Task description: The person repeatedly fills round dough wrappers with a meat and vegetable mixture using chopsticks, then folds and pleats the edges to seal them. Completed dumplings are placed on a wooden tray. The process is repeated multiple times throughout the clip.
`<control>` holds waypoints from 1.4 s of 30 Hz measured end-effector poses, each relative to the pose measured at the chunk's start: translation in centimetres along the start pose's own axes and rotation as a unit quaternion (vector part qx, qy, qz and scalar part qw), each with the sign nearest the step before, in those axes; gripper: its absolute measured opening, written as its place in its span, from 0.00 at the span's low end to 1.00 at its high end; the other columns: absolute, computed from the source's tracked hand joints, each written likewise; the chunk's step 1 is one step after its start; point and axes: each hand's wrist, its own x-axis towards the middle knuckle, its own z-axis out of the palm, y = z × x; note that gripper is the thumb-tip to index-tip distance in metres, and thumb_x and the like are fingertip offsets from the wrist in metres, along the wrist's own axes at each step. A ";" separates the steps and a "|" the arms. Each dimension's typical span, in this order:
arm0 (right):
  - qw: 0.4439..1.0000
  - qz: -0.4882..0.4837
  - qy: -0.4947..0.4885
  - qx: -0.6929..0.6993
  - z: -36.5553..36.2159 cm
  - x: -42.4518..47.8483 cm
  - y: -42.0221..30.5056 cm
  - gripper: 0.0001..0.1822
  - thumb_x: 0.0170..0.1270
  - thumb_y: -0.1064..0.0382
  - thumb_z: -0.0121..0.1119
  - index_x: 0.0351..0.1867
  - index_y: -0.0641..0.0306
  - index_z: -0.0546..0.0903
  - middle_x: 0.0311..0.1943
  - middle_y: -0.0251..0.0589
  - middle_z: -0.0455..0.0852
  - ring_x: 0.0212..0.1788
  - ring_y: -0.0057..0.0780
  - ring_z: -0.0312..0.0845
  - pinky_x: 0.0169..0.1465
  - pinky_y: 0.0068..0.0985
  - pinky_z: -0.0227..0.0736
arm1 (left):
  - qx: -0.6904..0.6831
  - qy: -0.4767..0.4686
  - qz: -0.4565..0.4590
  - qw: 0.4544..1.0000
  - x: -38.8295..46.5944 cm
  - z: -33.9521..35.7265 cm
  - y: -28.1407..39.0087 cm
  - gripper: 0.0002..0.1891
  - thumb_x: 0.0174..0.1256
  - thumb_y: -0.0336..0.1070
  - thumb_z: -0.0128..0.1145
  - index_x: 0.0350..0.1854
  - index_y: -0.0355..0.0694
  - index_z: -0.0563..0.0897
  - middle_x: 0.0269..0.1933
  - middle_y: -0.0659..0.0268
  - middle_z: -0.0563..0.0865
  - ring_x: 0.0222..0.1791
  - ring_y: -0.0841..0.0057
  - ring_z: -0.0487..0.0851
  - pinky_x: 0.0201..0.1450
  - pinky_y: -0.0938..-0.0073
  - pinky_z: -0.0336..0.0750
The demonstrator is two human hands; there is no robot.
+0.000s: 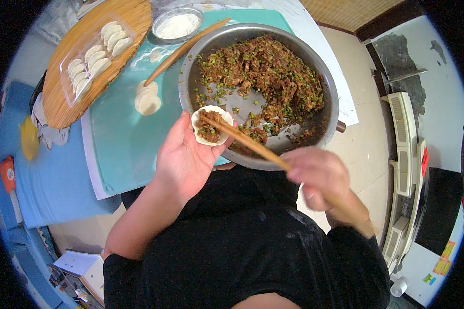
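My left hand (189,158) holds a round dough wrapper (197,125) on its fingers, with a clump of minced filling (210,131) on it. In my right hand (319,175), somewhat blurred, is a pair of wooden chopsticks (255,146), whose tips touch the filling. A large metal basin (330,83), just beyond my hands, contains a brown and green filling mixture (266,69) heaped along its far and right sides. Overlapping flat wrappers (147,101) lie on the teal mat (120,150), touched by one end of a tapered wooden rolling pin (181,52).
A bowl of white flour (178,25) stands behind the wrappers. At the far left, a wooden board (58,104) bears a clear plastic tray (67,71) with several folded dumplings (96,60). The basin's rim is close to both hands. A blue-covered seat (62,174) is at the left.
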 end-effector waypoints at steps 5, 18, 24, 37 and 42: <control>0.991 0.041 0.068 0.107 -0.2 0.2 -0.4 0.13 0.65 0.57 0.51 0.37 0.67 0.79 0.34 0.48 0.81 0.36 0.41 0.80 0.39 0.35 0.77 | -0.004 0.006 -0.016 1.000 -0.3 -0.3 -0.1 0.24 0.74 0.47 0.26 0.63 0.35 0.59 0.60 0.52 0.71 0.60 0.60 0.70 0.63 0.57 0.65; 0.779 0.352 0.301 0.422 -0.1 0.5 4.2 0.14 0.70 0.58 0.42 0.32 0.66 0.72 0.22 0.41 0.74 0.23 0.31 0.76 0.24 0.30 0.81 | -0.003 -0.045 -0.058 0.997 -1.7 0.2 -0.4 0.27 0.72 0.50 0.30 0.63 0.33 0.61 0.61 0.51 0.70 0.60 0.56 0.71 0.63 0.59 0.67; 0.794 0.323 0.277 0.435 -0.1 0.7 4.1 0.15 0.70 0.56 0.43 0.32 0.66 0.72 0.23 0.42 0.75 0.22 0.31 0.77 0.24 0.29 0.81 | 0.012 -0.022 -0.039 0.999 -2.0 -0.3 -0.6 0.27 0.72 0.50 0.30 0.63 0.32 0.60 0.62 0.51 0.69 0.60 0.56 0.70 0.62 0.59 0.66; 0.825 0.308 0.237 0.411 -0.5 0.2 5.2 0.14 0.68 0.56 0.48 0.31 0.67 0.72 0.27 0.44 0.75 0.26 0.32 0.78 0.24 0.32 0.82 | -0.003 -0.006 -0.044 0.999 -2.0 -0.2 -0.7 0.27 0.73 0.49 0.29 0.62 0.32 0.61 0.61 0.50 0.70 0.62 0.59 0.69 0.63 0.59 0.65; 0.812 0.290 0.250 0.440 -0.7 0.5 4.8 0.13 0.68 0.58 0.47 0.31 0.66 0.73 0.23 0.43 0.75 0.23 0.32 0.77 0.25 0.31 0.82 | -0.002 -0.007 -0.045 0.999 -2.0 -0.3 -0.7 0.25 0.73 0.48 0.29 0.62 0.33 0.62 0.60 0.51 0.71 0.60 0.59 0.70 0.62 0.60 0.66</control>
